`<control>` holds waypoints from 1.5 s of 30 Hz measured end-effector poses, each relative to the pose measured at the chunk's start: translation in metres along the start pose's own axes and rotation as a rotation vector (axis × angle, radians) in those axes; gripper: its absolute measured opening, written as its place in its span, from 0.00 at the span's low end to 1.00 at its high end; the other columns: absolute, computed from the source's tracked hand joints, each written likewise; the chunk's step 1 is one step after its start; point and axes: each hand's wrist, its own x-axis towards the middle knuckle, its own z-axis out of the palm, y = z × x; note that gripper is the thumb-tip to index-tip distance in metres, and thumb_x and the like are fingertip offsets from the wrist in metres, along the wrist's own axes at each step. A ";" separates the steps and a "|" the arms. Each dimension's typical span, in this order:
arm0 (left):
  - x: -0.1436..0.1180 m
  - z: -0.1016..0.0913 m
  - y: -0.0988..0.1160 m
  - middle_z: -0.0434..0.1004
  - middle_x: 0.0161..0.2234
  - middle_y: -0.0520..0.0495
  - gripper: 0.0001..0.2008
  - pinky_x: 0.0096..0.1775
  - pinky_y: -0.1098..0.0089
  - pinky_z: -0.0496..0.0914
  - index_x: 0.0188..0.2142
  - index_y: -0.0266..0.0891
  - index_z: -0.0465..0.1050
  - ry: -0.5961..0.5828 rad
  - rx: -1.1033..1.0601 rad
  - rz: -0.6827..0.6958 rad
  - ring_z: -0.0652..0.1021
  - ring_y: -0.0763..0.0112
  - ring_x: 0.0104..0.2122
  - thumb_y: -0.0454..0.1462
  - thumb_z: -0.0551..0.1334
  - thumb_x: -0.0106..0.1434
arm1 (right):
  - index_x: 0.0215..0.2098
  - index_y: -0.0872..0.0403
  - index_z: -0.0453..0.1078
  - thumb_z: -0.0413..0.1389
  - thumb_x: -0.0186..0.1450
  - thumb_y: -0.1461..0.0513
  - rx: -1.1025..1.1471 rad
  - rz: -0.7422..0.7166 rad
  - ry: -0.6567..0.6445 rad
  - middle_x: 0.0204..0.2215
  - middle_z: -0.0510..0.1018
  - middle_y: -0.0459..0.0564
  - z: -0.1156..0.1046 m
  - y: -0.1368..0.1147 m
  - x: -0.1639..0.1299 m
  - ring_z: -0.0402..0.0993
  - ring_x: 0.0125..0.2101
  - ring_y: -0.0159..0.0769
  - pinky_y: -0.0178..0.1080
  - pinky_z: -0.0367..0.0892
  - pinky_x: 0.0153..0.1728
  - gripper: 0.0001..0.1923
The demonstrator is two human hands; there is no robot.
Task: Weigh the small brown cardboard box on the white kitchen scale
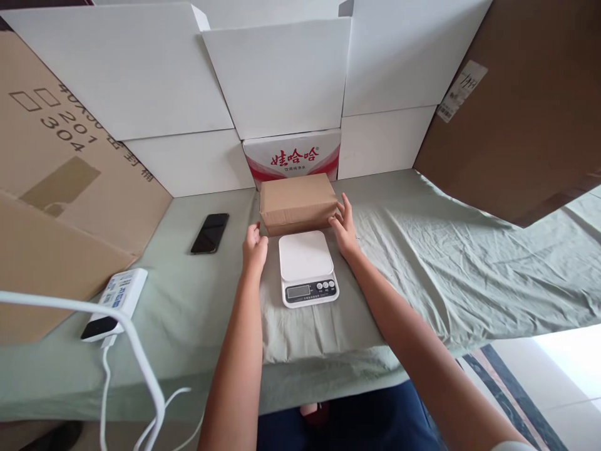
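Both arms extended forward, left hand (254, 245) and right hand (344, 227) open.

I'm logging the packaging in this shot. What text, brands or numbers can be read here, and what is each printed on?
"娃哈哈" in red: on the white and red carton behind the brown box; the small line beneath is too small to read.
"201" and "304": on the brown cardboard sheet at left, seen tilted; the line above is cut off, the characters beside it unclear.
Sticker on the right cardboard: blurred.
Scale buttons, power bank label: too small.

matt brown cardboard box (297, 202), smooth white plastic scale (307, 266), wrinkled pale green cloth (451, 263)
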 end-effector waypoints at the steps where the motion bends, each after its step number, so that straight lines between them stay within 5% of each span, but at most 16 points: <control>1: -0.001 -0.002 -0.001 0.75 0.62 0.37 0.27 0.65 0.52 0.66 0.53 0.43 0.70 0.016 0.011 -0.011 0.73 0.52 0.65 0.31 0.61 0.53 | 0.76 0.40 0.44 0.59 0.66 0.44 -0.004 0.011 0.008 0.75 0.56 0.52 -0.001 0.000 0.000 0.58 0.72 0.53 0.60 0.57 0.71 0.46; 8: 0.001 -0.002 -0.003 0.72 0.66 0.35 0.29 0.66 0.48 0.65 0.58 0.42 0.72 -0.024 -0.075 -0.001 0.71 0.50 0.67 0.30 0.62 0.55 | 0.76 0.42 0.45 0.59 0.66 0.45 -0.016 0.015 -0.071 0.73 0.61 0.52 0.000 0.000 0.001 0.69 0.65 0.51 0.58 0.61 0.69 0.46; 14: 0.011 0.007 -0.008 0.78 0.60 0.36 0.30 0.69 0.51 0.61 0.57 0.39 0.73 -0.124 -0.156 0.100 0.75 0.56 0.64 0.26 0.62 0.54 | 0.76 0.40 0.43 0.58 0.66 0.46 -0.034 -0.019 -0.091 0.73 0.62 0.51 0.000 0.002 0.004 0.67 0.66 0.48 0.56 0.62 0.68 0.46; 23: 0.010 0.008 -0.009 0.80 0.56 0.35 0.29 0.68 0.51 0.62 0.56 0.36 0.73 -0.119 -0.139 0.119 0.78 0.56 0.61 0.28 0.62 0.53 | 0.76 0.41 0.43 0.60 0.66 0.47 -0.016 0.029 -0.083 0.75 0.58 0.50 0.004 -0.001 0.002 0.62 0.70 0.51 0.58 0.59 0.70 0.47; 30: 0.005 0.006 0.002 0.76 0.60 0.35 0.31 0.69 0.53 0.61 0.60 0.39 0.72 -0.069 -0.169 0.195 0.73 0.54 0.66 0.32 0.64 0.55 | 0.76 0.38 0.44 0.55 0.69 0.42 0.004 -0.115 -0.092 0.76 0.56 0.46 0.011 -0.010 -0.006 0.56 0.73 0.48 0.55 0.57 0.72 0.43; 45: -0.099 -0.016 0.019 0.76 0.60 0.33 0.26 0.62 0.55 0.71 0.61 0.42 0.66 -0.027 -0.084 0.229 0.77 0.55 0.61 0.35 0.64 0.63 | 0.75 0.32 0.47 0.58 0.70 0.46 -0.014 -0.160 0.021 0.76 0.54 0.43 -0.014 -0.036 -0.083 0.51 0.75 0.50 0.60 0.54 0.73 0.40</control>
